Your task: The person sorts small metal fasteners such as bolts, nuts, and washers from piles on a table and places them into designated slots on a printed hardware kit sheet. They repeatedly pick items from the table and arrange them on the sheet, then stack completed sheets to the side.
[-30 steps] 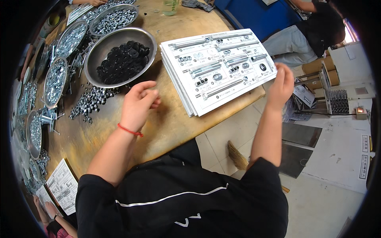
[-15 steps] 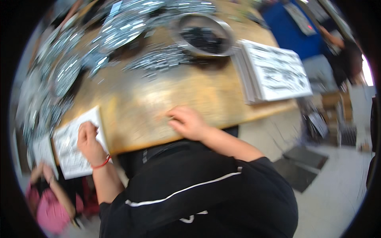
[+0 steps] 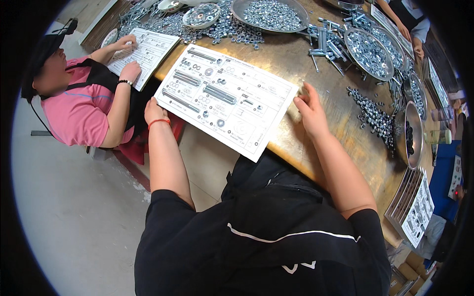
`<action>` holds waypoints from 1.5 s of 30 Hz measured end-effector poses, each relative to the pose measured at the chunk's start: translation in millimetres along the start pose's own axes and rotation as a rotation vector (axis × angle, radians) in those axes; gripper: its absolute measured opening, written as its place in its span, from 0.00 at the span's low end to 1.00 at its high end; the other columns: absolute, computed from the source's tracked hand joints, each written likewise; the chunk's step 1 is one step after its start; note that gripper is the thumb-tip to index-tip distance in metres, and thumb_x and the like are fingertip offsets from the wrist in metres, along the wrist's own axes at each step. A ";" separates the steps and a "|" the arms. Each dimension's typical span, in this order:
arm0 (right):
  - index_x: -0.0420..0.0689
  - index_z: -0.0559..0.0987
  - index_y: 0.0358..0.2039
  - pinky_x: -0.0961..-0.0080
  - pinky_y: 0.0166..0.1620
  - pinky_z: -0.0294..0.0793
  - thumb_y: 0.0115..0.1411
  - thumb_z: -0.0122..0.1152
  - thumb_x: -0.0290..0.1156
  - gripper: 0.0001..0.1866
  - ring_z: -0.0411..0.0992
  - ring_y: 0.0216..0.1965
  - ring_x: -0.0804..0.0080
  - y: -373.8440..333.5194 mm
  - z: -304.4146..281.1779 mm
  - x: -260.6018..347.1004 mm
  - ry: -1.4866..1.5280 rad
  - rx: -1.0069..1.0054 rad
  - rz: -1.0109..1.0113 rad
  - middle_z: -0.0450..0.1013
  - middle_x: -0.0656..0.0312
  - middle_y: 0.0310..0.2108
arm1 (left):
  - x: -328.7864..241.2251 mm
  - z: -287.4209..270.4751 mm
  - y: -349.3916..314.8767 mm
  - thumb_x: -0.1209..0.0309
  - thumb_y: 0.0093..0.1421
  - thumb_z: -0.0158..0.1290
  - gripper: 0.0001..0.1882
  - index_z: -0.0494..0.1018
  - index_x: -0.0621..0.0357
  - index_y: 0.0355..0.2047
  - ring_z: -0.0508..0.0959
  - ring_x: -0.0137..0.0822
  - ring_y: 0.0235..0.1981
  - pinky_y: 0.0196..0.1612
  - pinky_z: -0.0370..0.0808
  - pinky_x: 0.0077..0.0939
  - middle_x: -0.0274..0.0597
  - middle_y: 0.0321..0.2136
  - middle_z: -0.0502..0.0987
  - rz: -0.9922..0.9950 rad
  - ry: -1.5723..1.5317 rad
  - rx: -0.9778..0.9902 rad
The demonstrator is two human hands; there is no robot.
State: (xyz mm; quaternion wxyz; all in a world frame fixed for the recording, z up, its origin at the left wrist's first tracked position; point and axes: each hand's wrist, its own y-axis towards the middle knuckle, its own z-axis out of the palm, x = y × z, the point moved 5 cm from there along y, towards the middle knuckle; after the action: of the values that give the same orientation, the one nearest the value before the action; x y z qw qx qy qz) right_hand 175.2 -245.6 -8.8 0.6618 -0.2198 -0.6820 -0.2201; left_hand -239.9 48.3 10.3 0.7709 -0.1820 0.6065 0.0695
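Note:
A white printed card with bolts, nuts and washers laid out on its face is tilted over the table's front edge. My left hand, with a red band at the wrist, grips the card's left edge, its fingers partly hidden beneath. Beside the card's right corner is my right hand, thumb and fingers apart. It holds nothing that I can see, and whether a fingertip touches the card is unclear.
On the wooden table lie heaps of nuts, loose bolts and metal bowls. Stacked cards stand at the right. A co-worker in pink handles another card at left; another person works far right.
The view has turned left. My left hand, formerly above a card lying at the table's left, now grips a card by its edge. My right hand has come to the card's right end.

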 end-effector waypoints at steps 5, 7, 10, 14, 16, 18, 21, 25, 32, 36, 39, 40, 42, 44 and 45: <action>0.39 0.65 0.60 0.73 0.54 0.67 0.60 0.62 0.34 0.30 0.68 0.48 0.69 14.3 -0.6 -15.7 0.044 -0.004 -0.068 0.70 0.53 0.51 | 4.7 14.1 28.2 0.75 0.68 0.43 0.14 0.72 0.71 0.49 0.80 0.37 0.41 0.42 0.77 0.29 0.49 0.42 0.78 0.061 0.008 0.124; 0.38 0.66 0.59 0.74 0.54 0.67 0.60 0.62 0.34 0.29 0.68 0.47 0.70 6.5 -3.0 -12.5 0.063 -0.057 -0.052 0.71 0.54 0.51 | -8.3 10.9 20.1 0.77 0.67 0.43 0.14 0.70 0.72 0.50 0.80 0.38 0.42 0.45 0.78 0.29 0.50 0.43 0.78 0.027 -0.002 0.237; 0.37 0.69 0.56 0.75 0.51 0.68 0.60 0.61 0.32 0.26 0.69 0.45 0.72 -3.9 -13.9 2.3 0.051 -0.169 -0.021 0.72 0.55 0.49 | -40.5 10.5 -23.6 0.77 0.66 0.45 0.14 0.69 0.72 0.51 0.79 0.39 0.44 0.49 0.77 0.31 0.50 0.44 0.77 0.002 0.166 0.337; 0.38 0.71 0.53 0.75 0.48 0.70 0.60 0.60 0.30 0.22 0.69 0.42 0.72 3.5 -2.5 9.6 -0.147 -0.362 -0.028 0.73 0.57 0.46 | -72.6 6.6 -13.1 0.73 0.62 0.54 0.08 0.77 0.64 0.38 0.74 0.23 0.25 0.28 0.69 0.16 0.34 0.27 0.78 0.086 0.621 0.484; 0.38 0.72 0.53 0.75 0.48 0.70 0.60 0.60 0.29 0.21 0.69 0.43 0.72 0.0 -2.7 13.6 -0.171 -0.452 -0.035 0.73 0.57 0.46 | -79.7 13.2 -14.0 0.72 0.60 0.57 0.05 0.77 0.62 0.30 0.72 0.22 0.21 0.26 0.67 0.15 0.32 0.22 0.77 0.089 0.667 0.577; 0.39 0.72 0.52 0.75 0.48 0.70 0.59 0.60 0.28 0.20 0.69 0.43 0.71 -7.1 -3.1 17.0 -0.119 -0.549 -0.001 0.73 0.57 0.46 | -73.1 19.7 -6.1 0.72 0.60 0.57 0.07 0.76 0.64 0.29 0.73 0.22 0.21 0.25 0.69 0.18 0.35 0.21 0.77 0.138 0.766 0.712; 0.39 0.72 0.52 0.74 0.50 0.69 0.60 0.59 0.27 0.19 0.69 0.46 0.70 -19.8 -9.8 23.6 -0.217 -0.640 0.048 0.71 0.55 0.49 | -58.3 34.1 -8.3 0.71 0.59 0.57 0.09 0.76 0.67 0.29 0.74 0.25 0.20 0.25 0.72 0.21 0.38 0.21 0.78 0.124 0.899 0.895; 0.39 0.73 0.51 0.75 0.49 0.69 0.61 0.59 0.30 0.19 0.70 0.45 0.71 -31.2 -2.1 42.1 -0.254 -0.794 0.105 0.73 0.56 0.48 | -49.7 55.8 -0.1 0.64 0.53 0.60 0.13 0.77 0.64 0.26 0.79 0.40 0.24 0.30 0.74 0.32 0.48 0.22 0.78 0.231 1.197 1.123; 0.37 0.73 0.51 0.74 0.51 0.68 0.61 0.58 0.30 0.18 0.70 0.46 0.69 -42.6 -7.1 40.1 -0.433 -0.861 0.160 0.73 0.55 0.47 | -44.8 82.7 0.6 0.61 0.53 0.58 0.13 0.78 0.60 0.24 0.78 0.50 0.28 0.32 0.74 0.40 0.51 0.24 0.78 0.290 1.407 1.417; 0.37 0.70 0.54 0.74 0.53 0.68 0.63 0.56 0.28 0.19 0.70 0.48 0.69 -54.5 -18.8 30.3 -0.310 -0.849 0.102 0.73 0.55 0.48 | -37.1 96.8 3.9 0.60 0.53 0.59 0.14 0.78 0.60 0.25 0.79 0.48 0.29 0.34 0.75 0.38 0.49 0.24 0.79 0.432 1.465 1.569; 0.37 0.70 0.53 0.83 0.42 0.71 0.65 0.52 0.26 0.16 0.72 0.37 0.76 -73.8 -51.7 12.8 -0.164 -0.860 0.019 0.75 0.57 0.42 | -49.4 144.2 7.3 0.59 0.54 0.58 0.15 0.78 0.60 0.24 0.79 0.48 0.30 0.35 0.75 0.38 0.50 0.25 0.79 0.517 1.487 1.485; 0.37 0.70 0.51 0.85 0.36 0.70 0.66 0.51 0.27 0.14 0.70 0.32 0.79 -78.5 -57.9 9.7 -0.089 -0.893 0.008 0.75 0.58 0.39 | -51.0 167.2 15.4 0.57 0.55 0.57 0.16 0.79 0.60 0.28 0.80 0.49 0.32 0.37 0.75 0.38 0.52 0.28 0.80 0.556 1.413 1.414; 0.39 0.72 0.47 0.88 0.22 0.64 0.67 0.51 0.29 0.11 0.65 0.21 0.84 -79.7 -62.7 12.0 0.067 -0.973 -0.048 0.75 0.61 0.32 | -51.0 223.5 29.5 0.59 0.56 0.54 0.14 0.79 0.57 0.30 0.79 0.51 0.34 0.39 0.76 0.42 0.52 0.30 0.80 0.625 1.189 1.224; 0.39 0.73 0.44 0.88 0.23 0.64 0.67 0.50 0.29 0.09 0.65 0.21 0.85 -76.5 -63.2 15.6 0.066 -0.967 -0.044 0.74 0.63 0.30 | -50.9 277.8 43.2 0.59 0.56 0.55 0.13 0.79 0.56 0.33 0.79 0.50 0.37 0.41 0.76 0.42 0.50 0.33 0.80 0.830 1.046 1.066; 0.40 0.74 0.43 0.88 0.23 0.64 0.67 0.50 0.29 0.08 0.64 0.21 0.85 -73.6 -62.4 15.7 0.042 -0.960 -0.056 0.74 0.63 0.29 | -45.8 300.4 54.1 0.60 0.56 0.55 0.13 0.78 0.54 0.35 0.79 0.49 0.39 0.42 0.76 0.43 0.49 0.36 0.79 0.877 1.070 0.972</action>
State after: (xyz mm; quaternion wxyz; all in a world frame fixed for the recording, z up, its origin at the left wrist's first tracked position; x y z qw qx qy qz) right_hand 181.5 -341.7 8.0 0.4933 -0.4776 -0.4954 -0.5321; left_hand 3.9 213.1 103.1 0.2757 0.4134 0.8678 -0.0019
